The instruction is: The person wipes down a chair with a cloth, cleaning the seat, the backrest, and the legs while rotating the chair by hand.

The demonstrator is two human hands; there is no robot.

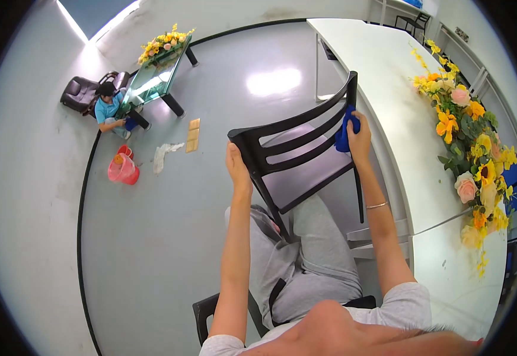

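A black chair (297, 160) with a slatted back and a pale seat stands tilted in front of my knees. My left hand (236, 163) grips the left post of its backrest, fingers partly hidden behind the frame. At the right post, my right hand (360, 136) is closed on a blue cloth (345, 135), which lies against the post and the ends of the slats.
Right of the chair runs a white table (383, 71) bearing a flower arrangement (472, 142). Farther left, a person in a blue shirt (109, 108) crouches by a glass table (155, 77). A pink bucket (123, 169) and a cardboard piece (193, 135) are on the floor.
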